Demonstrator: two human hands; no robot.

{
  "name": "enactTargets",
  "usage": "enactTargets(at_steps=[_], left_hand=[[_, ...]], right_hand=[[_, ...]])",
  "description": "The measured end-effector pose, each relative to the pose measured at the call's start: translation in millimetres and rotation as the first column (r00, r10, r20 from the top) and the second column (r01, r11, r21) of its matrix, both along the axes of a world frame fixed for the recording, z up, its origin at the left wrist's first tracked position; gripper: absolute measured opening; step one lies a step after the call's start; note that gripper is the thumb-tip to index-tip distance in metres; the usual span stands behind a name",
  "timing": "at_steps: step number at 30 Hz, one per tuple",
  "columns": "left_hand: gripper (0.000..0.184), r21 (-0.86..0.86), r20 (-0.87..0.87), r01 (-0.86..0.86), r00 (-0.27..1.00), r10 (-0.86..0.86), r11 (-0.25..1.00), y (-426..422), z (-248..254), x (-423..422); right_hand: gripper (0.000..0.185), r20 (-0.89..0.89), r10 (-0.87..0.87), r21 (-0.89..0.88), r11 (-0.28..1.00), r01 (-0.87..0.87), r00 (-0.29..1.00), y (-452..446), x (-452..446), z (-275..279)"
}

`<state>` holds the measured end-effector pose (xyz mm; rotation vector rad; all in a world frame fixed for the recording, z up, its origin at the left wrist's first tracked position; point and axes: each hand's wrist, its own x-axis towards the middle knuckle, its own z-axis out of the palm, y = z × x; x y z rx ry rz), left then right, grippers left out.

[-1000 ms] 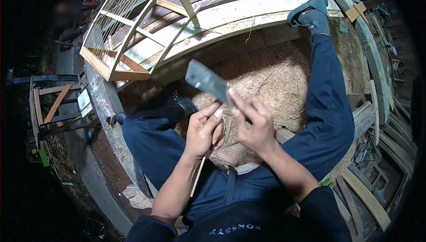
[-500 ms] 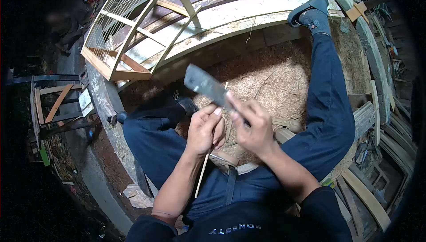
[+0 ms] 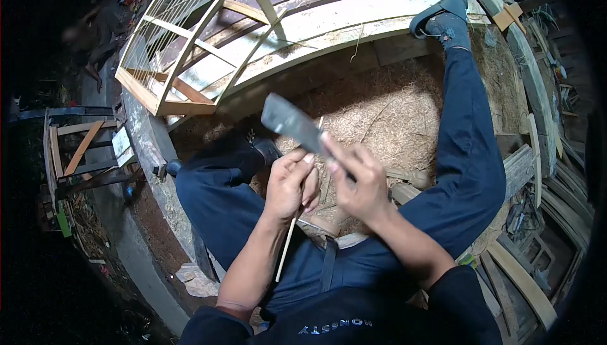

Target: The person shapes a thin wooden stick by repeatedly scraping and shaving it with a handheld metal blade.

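My left hand (image 3: 290, 184) is closed around a thin pale wooden stick (image 3: 288, 249), which slants down toward my lap; its tip (image 3: 321, 122) pokes up past the fingers. In my right hand (image 3: 361, 184) is a broad-bladed knife (image 3: 291, 120), its dark handle mostly covered by the fingers. The wide grey blade points up and left, just above the left hand. Its lower part lies close to the stick, but I cannot tell whether they touch.
A half-slatted wooden frame (image 3: 190, 44) rests on the long bench (image 3: 329, 35) ahead. Shavings (image 3: 392, 123) cover the floor between my legs. Curved wooden strips (image 3: 521, 282) lie at right. Another person (image 3: 95, 41) is at the upper left, beyond a wooden rack (image 3: 79, 149).
The knife and both hands have barely shifted. At the upper left, the other person has moved and an arm and leg show more plainly.
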<state>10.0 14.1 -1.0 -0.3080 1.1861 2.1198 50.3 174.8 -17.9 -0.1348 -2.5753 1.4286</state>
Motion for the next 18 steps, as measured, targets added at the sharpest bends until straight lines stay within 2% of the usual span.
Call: enactTargets(at_steps=[2,6,8,9,10,14,16,18], left_hand=[[0.020,-0.015,-0.047,0.030,0.998,-0.031,0.999,-5.5,-5.1,0.4],[0.022,-0.106,-0.026,0.016,0.999,-0.019,0.994,2.8,6.6,3.8],[0.027,-0.045,-0.043,0.011,0.999,-0.013,0.999,-3.1,-4.5,2.7],[0.032,-0.095,-0.066,0.022,0.997,-0.028,0.995,-3.0,-0.7,0.9],[0.032,-0.099,-0.068,0.017,0.997,-0.023,0.995,-1.8,2.3,1.3],[0.025,-0.115,-0.076,0.012,0.997,-0.021,0.993,1.8,4.8,4.2],[0.026,-0.111,-0.061,0.005,0.998,-0.012,0.994,-2.4,-0.4,-0.6],[0.024,-0.136,-0.090,-0.013,0.996,0.001,0.991,1.4,3.5,0.7]], right_hand=[[0.044,-0.065,0.114,-0.057,0.991,-0.117,0.991,-6.6,8.2,-1.3],[0.047,-0.022,0.003,-0.051,0.999,-0.004,1.000,2.4,-7.7,-7.4],[0.047,-0.011,0.063,-0.007,0.998,-0.064,0.998,-0.2,2.7,-2.2],[0.047,-0.012,0.083,-0.048,0.995,-0.084,0.996,-3.5,7.0,-0.8],[0.046,-0.015,0.102,-0.092,0.990,-0.103,0.995,-6.0,8.3,-0.6],[0.044,0.010,0.004,-0.011,1.000,-0.004,1.000,3.8,-5.0,-7.4],[0.043,-0.010,0.068,-0.025,0.997,-0.068,0.998,-0.4,4.2,2.4],[0.043,0.052,0.119,-0.068,0.991,-0.115,0.992,-4.6,8.3,5.4]])
